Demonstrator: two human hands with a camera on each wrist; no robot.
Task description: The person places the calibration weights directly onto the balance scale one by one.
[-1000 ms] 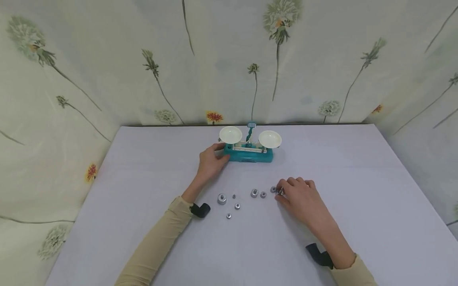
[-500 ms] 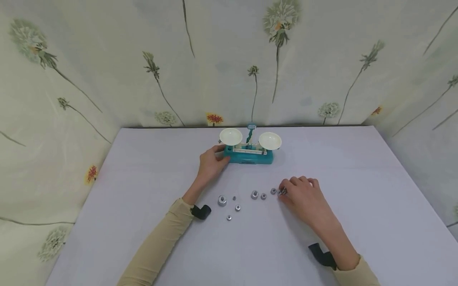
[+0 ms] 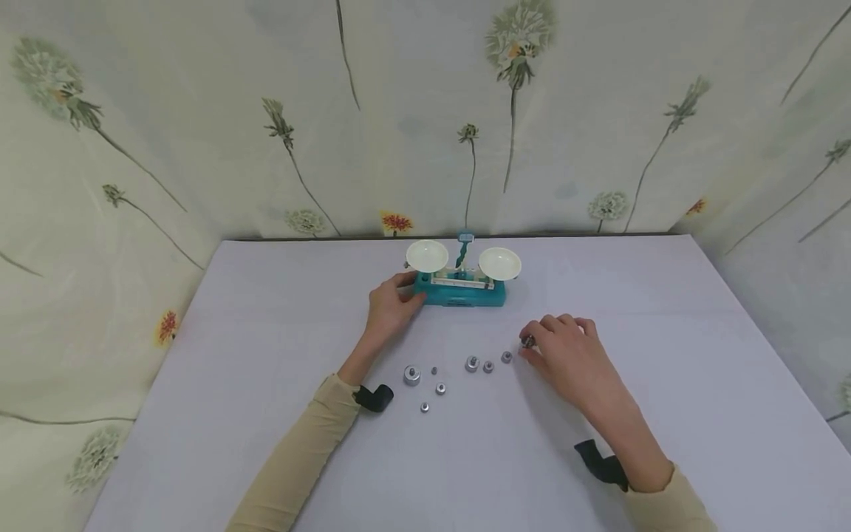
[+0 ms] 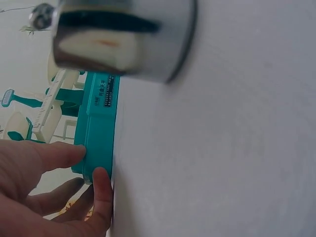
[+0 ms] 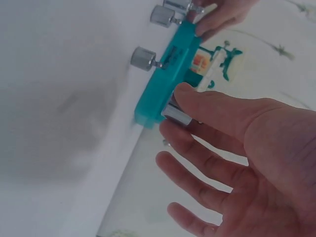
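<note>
White and matte, the smooth tabletop (image 3: 412,473) runs out of view at its near edge. Nearest lie two tan cloth sleeves (image 3: 299,451), with a curved black fitting (image 3: 375,399) at the left wrist and a similar one at the other. Farther in, toward the table's middle, stand seven shiny silver metal weights (image 3: 412,375), squat cylinders with small knobs on top, in graded sizes: four grouped loosely, three in a short row to their right. No writing can be read on them. Just past the row's right end, the right hand (image 3: 568,362) pinches another knobbed silver metal cylinder (image 3: 528,342) between thumb and forefinger, its other fingers spread apart.

Beyond, near the middle of the table's far edge, sits a glossy teal pan balance (image 3: 462,295) with a long boxy base. Its front carries a dark printed label (image 4: 105,92) with Chinese characters and smaller lettering, too small to read surely. A white beam (image 4: 49,106) bears fine ruler-like markings; above it are two shallow, round cream pans (image 3: 428,256). The left hand (image 3: 391,307) grips the base's left end between thumb and fingers. Behind the far edge hangs a pale, softly creased backdrop (image 3: 392,162) printed with dandelions and orange-red blooms.
</note>
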